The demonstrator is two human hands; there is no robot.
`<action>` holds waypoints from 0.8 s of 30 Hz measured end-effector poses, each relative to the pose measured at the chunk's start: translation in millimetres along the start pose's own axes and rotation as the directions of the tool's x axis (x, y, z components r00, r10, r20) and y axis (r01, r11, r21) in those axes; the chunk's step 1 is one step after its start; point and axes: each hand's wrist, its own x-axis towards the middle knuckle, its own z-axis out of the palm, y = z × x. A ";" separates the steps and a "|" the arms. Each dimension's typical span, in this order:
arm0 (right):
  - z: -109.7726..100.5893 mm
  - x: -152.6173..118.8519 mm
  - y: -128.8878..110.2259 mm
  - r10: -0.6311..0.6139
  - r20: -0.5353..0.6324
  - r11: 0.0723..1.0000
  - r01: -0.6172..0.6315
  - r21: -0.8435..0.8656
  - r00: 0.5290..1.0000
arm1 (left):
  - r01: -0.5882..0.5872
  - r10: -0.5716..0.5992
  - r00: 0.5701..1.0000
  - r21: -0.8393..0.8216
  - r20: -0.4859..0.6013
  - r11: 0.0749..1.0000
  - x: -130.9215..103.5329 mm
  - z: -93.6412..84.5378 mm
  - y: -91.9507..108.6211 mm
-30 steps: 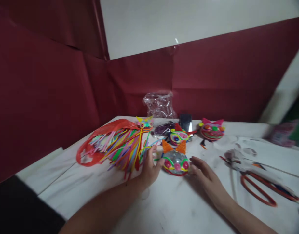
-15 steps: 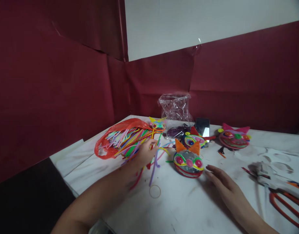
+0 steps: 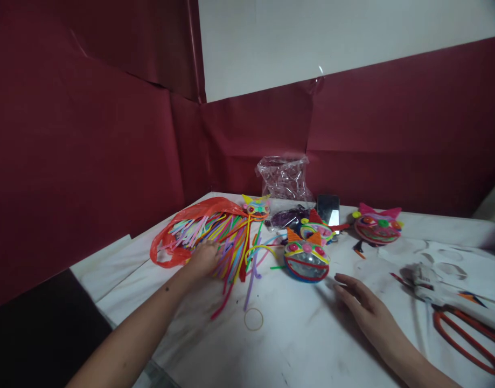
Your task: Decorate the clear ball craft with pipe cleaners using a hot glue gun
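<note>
The orange-eared head (image 3: 307,258) is sitting on the pale tabletop (image 3: 295,345), its mouth side facing the viewer. Just right of that head, the right hand (image 3: 362,302) is hovering apart from it, fingers loosely curved with a narrow gap between them. Well left of the head, the left hand (image 3: 204,258) is resting against the coloured stems (image 3: 231,253); its fingertips are hiding among them, so whether they are gripping any cannot be told.

On the near side of the head, tabletop is stretching toward the viewer, with only a thin ring (image 3: 253,319) lying near its left. Far left of the head, the table edge is running diagonally beside a dark gap; behind the head, the tabletop is ending at maroon sheeting (image 3: 247,134).

Directly behind the head, a red-eared head (image 3: 316,230) is standing partly covered, and a phone (image 3: 328,207) is showing only in part. Right of the head, orange-handled scissors (image 3: 453,339) are running out of view, and a white tool (image 3: 424,280) is looking too blurred to identify.
</note>
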 end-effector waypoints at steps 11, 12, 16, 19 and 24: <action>-0.1 1.3 6.5 -0.010 0.051 1.000 0.010 -0.010 0.999 | 0.186 -0.177 0.966 0.034 -0.190 0.982 15.4 -20.2 -17.9; -0.3 1.8 7.3 -0.015 0.057 1.000 0.016 -0.017 0.998 | 0.204 -0.192 0.956 0.035 -0.220 0.978 16.7 -25.0 -19.4; 0.3 2.3 7.8 -0.017 0.036 0.999 0.018 -0.032 0.999 | 0.243 -0.219 0.933 0.051 -0.284 0.969 18.0 -35.4 -22.2; 0.7 1.2 5.1 -0.011 0.032 1.000 0.011 -0.028 0.999 | 0.214 -0.193 0.962 0.090 -0.195 0.973 18.0 -28.3 -22.6; 0.2 0.3 2.1 0.003 0.059 1.000 -0.001 -0.028 0.998 | 0.164 -0.160 0.986 0.139 -0.036 0.977 17.4 -6.5 -18.5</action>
